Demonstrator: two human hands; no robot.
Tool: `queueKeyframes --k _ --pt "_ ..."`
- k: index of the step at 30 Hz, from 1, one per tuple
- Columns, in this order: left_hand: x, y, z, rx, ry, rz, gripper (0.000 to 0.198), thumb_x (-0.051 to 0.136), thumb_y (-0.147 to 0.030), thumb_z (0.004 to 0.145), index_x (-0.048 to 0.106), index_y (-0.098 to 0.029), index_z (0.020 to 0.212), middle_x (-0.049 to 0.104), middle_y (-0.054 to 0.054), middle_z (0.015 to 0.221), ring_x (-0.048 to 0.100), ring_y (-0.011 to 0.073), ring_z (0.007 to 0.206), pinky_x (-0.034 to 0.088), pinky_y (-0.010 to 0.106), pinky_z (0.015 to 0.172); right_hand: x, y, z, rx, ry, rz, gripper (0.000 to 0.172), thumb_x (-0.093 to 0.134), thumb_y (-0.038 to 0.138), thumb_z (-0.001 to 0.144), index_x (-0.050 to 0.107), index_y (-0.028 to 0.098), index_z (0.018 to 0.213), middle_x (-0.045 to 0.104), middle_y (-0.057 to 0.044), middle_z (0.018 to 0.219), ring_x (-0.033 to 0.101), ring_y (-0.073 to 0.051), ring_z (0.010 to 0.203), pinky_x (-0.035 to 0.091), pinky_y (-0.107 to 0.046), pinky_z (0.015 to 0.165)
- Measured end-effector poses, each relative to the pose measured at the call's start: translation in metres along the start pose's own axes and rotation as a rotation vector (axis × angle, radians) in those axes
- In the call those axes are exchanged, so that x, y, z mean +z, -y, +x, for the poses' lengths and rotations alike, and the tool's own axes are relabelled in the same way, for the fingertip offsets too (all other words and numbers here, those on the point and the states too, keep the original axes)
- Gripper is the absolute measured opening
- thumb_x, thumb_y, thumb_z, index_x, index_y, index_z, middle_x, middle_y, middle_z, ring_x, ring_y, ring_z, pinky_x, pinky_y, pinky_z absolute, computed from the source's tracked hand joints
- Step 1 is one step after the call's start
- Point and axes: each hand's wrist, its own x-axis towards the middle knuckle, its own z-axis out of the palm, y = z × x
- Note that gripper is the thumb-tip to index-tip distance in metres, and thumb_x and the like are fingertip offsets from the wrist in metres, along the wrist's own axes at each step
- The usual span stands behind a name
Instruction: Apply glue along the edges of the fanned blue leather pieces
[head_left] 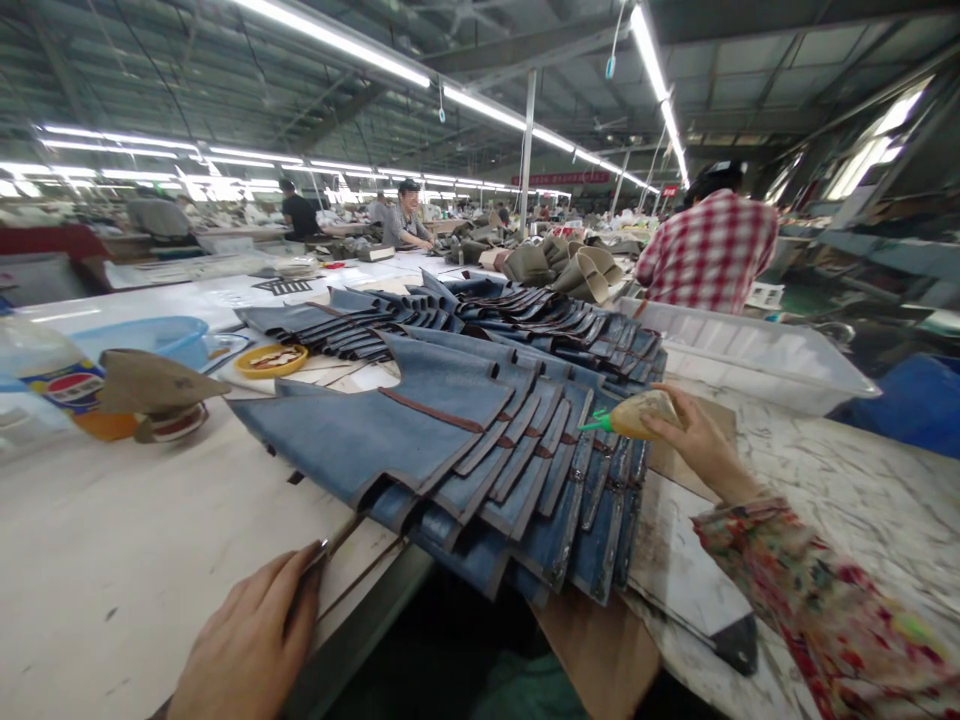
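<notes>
My right hand [694, 435] is closed around a small squeeze bottle [637, 412] with a green nozzle. The nozzle points left at the right side of a fanned stack of blue leather pieces [465, 450] with brown trim. My left hand [251, 640] rests at the table's near edge, its fingers closed on a thin dark tool [330, 545] that reaches toward the stack's lower left corner. My right sleeve [817, 610] has a floral pattern.
More blue pieces [540, 320] lie in rows behind. A yellow dish [271, 360], a blue basin [150, 338] and a plastic drink bottle [52, 380] stand at left. A white tray [757, 355] sits at right. A person in a red checked shirt [709, 250] stands beyond.
</notes>
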Motion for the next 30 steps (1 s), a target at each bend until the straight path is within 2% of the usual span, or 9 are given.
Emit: queueKeyframes --k 2,6,13,18,24,30 --pt "-0.001 -0.001 0.002 0.009 -0.005 -0.005 0.038 0.042 -0.041 0.087 0.051 -0.019 0.117 0.062 0.005 0.104 0.058 0.0189 0.088 0.044 0.031 0.079 0.0 0.002 -0.001 0.005 0.002 0.015 0.054 0.058 0.052 0.073 0.048 0.022 0.116 0.054 -0.008 0.107 0.052 -0.026 0.098 0.042 -0.041 0.087" --pt "-0.006 -0.006 0.006 0.002 -0.028 -0.022 0.038 0.039 -0.041 0.088 0.053 -0.017 0.114 0.063 0.005 0.101 0.059 0.0189 0.086 0.044 0.031 0.078 0.004 0.001 0.0 -0.037 -0.078 -0.052 0.058 0.058 0.054 0.072 0.047 0.021 0.117 0.052 -0.009 0.11 0.051 -0.027 0.098 0.041 -0.043 0.088" --pt "-0.004 -0.004 0.004 -0.008 0.014 -0.018 0.038 0.044 -0.041 0.086 0.053 -0.019 0.116 0.063 0.005 0.104 0.059 0.0188 0.088 0.045 0.03 0.078 0.003 0.011 -0.017 -0.026 0.011 0.013 0.052 0.058 0.053 0.073 0.05 0.021 0.114 0.056 -0.008 0.105 0.055 -0.025 0.093 0.045 -0.039 0.083" --pt "-0.004 -0.003 0.004 -0.019 0.007 -0.015 0.037 0.043 -0.039 0.086 0.052 -0.018 0.115 0.063 0.006 0.105 0.059 0.0193 0.088 0.045 0.031 0.078 0.002 0.017 -0.021 -0.024 -0.035 0.018 0.053 0.058 0.054 0.072 0.05 0.02 0.113 0.056 -0.008 0.101 0.055 -0.025 0.091 0.046 -0.039 0.081" --pt "-0.011 -0.01 0.007 -0.026 -0.024 -0.026 0.034 0.042 -0.036 0.088 0.053 -0.017 0.113 0.063 0.005 0.101 0.059 0.0189 0.087 0.044 0.031 0.076 0.003 0.017 -0.027 -0.08 0.044 0.0 0.051 0.057 0.052 0.075 0.048 0.023 0.116 0.054 -0.007 0.109 0.053 -0.025 0.097 0.043 -0.039 0.086" --pt "-0.016 -0.016 0.01 -0.063 -0.04 -0.035 0.034 0.039 -0.036 0.089 0.055 -0.016 0.112 0.063 0.006 0.1 0.059 0.0196 0.086 0.044 0.032 0.076 0.004 0.023 -0.027 -0.099 -0.033 -0.046 0.051 0.057 0.054 0.073 0.051 0.022 0.112 0.056 -0.007 0.106 0.054 -0.026 0.096 0.045 -0.038 0.084"
